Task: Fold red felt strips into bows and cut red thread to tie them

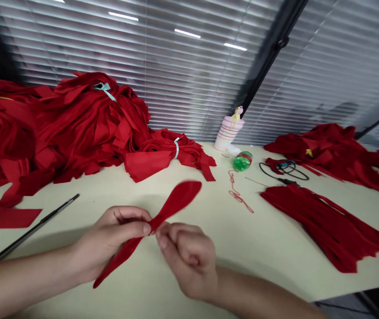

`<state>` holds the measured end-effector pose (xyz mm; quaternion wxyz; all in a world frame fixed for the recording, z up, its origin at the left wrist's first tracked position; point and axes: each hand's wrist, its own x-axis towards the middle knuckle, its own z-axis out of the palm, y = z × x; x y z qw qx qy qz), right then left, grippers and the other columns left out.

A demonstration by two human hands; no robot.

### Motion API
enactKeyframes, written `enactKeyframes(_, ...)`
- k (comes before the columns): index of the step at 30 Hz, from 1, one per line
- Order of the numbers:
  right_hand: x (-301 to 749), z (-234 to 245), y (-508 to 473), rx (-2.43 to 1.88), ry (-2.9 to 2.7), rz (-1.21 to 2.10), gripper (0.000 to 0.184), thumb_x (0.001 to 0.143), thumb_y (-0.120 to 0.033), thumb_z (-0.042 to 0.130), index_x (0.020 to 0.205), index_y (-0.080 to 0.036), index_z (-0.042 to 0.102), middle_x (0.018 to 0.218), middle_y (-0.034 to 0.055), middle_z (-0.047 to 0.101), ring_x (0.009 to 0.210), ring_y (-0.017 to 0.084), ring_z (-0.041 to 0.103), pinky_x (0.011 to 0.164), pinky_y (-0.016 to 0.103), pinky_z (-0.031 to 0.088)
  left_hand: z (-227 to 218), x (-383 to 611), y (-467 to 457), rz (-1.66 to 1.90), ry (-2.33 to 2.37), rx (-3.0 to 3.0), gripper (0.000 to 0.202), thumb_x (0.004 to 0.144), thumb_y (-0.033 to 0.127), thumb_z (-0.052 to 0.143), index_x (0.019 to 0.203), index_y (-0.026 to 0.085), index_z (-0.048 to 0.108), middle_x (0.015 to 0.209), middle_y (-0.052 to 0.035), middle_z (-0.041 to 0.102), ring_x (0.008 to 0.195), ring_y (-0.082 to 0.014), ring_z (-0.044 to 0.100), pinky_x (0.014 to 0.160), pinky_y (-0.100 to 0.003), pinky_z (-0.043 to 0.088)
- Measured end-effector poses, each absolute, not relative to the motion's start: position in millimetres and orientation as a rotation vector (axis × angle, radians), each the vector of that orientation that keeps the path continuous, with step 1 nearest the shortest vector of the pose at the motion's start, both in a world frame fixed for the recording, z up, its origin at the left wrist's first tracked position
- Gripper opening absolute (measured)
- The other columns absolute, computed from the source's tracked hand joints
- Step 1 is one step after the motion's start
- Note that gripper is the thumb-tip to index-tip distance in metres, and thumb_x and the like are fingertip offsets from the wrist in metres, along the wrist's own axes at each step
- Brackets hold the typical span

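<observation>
Over the near edge of the table (269,252), both hands meet at the middle of a red fabric strip (178,200). Left hand (110,239): thumb and forefinger closed tight on the strip's pinched waist, other fingers curled under. Right hand (189,261): fingers folded in, thumb and fingertip pressed to the same pinch point, touching the left thumb. The strip is held clear of the tabletop; its upper end fans out up and to the right, slightly blurred, and its lower end hangs down-left under the left hand.

Far left: big red cloth pile (76,124), with a pale blue tie on top. A tied red bundle (163,155) with a pale blue band lies just beside it. A flat red piece (3,217) sits at the left edge, with a thin dark rod (36,226) lying diagonally near it.

Back centre: pink and white cup stack (226,133) with a small yellow figure on top. A green bottle (242,161) lies on its side just beside it, any print too small to read. A red string (239,192) trails toward the front.

Right: a black cord (284,170) coiled, red strips (325,226) laid flat, and another red heap (329,146) behind. Window blinds (189,66) run across the back. Nothing legible anywhere.
</observation>
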<state>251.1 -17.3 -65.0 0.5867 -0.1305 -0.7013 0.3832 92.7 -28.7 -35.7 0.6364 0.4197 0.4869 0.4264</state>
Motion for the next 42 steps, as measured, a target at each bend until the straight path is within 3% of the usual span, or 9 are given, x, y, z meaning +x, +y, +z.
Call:
enactKeyframes(5,242,-84,-33,-0.139,-2.072,0.389,0.038,0.075,0.001,0.041,0.055,-0.018,0.015,0.051,-0.0048,0.018,0.046,0.008,0.017,0.050,0.022,0.036,-34,92,-19,1.039,1.233,1.008,0.016,0.062,0.026,0.073,0.073,0.015,0.067,0.066,0.0005,0.062,0.059,-0.0074,0.052,0.054,-0.016,0.043)
enactKeyframes(12,251,-81,-38,-0.314,-2.000,0.376,0.033,0.071,-0.005,0.047,0.060,-0.019,0.020,0.049,-0.0065,0.022,0.041,0.006,0.020,0.042,0.022,0.029,-35,89,-16,0.968,1.317,1.345,0.011,0.065,0.022,0.066,0.074,0.015,0.067,0.067,0.0010,0.063,0.051,-0.0052,0.046,0.043,-0.013,0.035)
enactKeyframes(17,251,-63,-24,-0.663,-1.603,1.178,0.030,0.074,-0.014,0.052,0.069,-0.022,0.024,0.049,-0.0117,0.020,0.039,0.003,0.017,0.037,0.016,0.018,-36,87,-18,1.027,1.329,1.481,0.012,0.067,0.024,0.064,0.074,0.015,0.066,0.070,-0.0004,0.063,0.062,-0.0083,0.052,0.055,-0.015,0.042)
enactKeyframes(22,242,-61,-12,-0.832,-1.111,1.720,0.026,0.068,-0.020,0.056,0.074,-0.022,0.031,0.046,-0.0141,0.027,0.036,0.003,0.018,0.038,0.018,0.024,-35,87,-21,1.019,1.360,1.577,0.012,0.069,0.024,0.061,0.072,0.014,0.065,0.060,0.0009,0.056,0.050,-0.0062,0.043,0.044,-0.015,0.035)
enactKeyframes(25,241,-67,-7,-0.896,-1.308,1.772,0.009,0.069,-0.021,0.051,0.065,-0.017,0.044,0.043,-0.0104,0.028,0.037,0.004,0.021,0.039,0.020,0.022,-36,85,-22,1.087,1.362,1.686,0.009,0.069,0.021,0.059,0.072,0.015,0.064,0.063,0.0009,0.057,0.052,-0.0060,0.042,0.045,-0.015,0.036)
enactKeyframes(27,242,-70,-7,-0.905,-1.555,1.668,0.021,0.073,-0.021,0.041,0.053,-0.015,0.047,0.041,-0.0067,0.028,0.040,0.006,0.027,0.042,0.022,0.023,-37,84,-21,1.114,1.375,1.757,0.007,0.070,0.019,0.058,0.072,0.015,0.063,0.065,0.0017,0.057,0.051,-0.0052,0.041,0.045,-0.014,0.035)
enactKeyframes(32,247,-73,-12,-0.778,-1.916,1.312,0.025,0.078,-0.020,0.039,0.054,-0.017,0.032,0.051,-0.0043,0.031,0.050,0.007,0.030,0.049,0.023,0.023,-38,84,-18,1.108,1.365,1.782,0.005,0.070,0.017,0.057,0.070,0.016,0.062,0.060,0.0035,0.055,0.051,-0.0046,0.042,0.044,-0.013,0.034)
enactKeyframes(38,244,-81,2,-0.770,-1.516,1.742,0.027,0.076,-0.041,0.053,0.069,-0.016,0.044,0.053,-0.0049,0.037,0.048,0.007,0.034,0.047,0.022,0.027,-38,84,-19,1.100,1.290,1.723,0.007,0.071,0.016,0.057,0.072,0.016,0.063,0.059,0.0043,0.056,0.046,-0.0028,0.039,0.040,-0.013,0.030)
enactKeyframes(42,244,-80,3,-0.666,-1.659,1.766,0.028,0.079,-0.040,0.050,0.071,-0.013,0.053,0.062,0.0010,0.050,0.055,0.008,0.043,0.054,0.023,0.036,-39,83,-20,1.057,1.266,1.711,0.008,0.075,0.019,0.056,0.071,0.015,0.062,0.057,0.0034,0.057,0.050,-0.0051,0.048,0.048,-0.014,0.039)
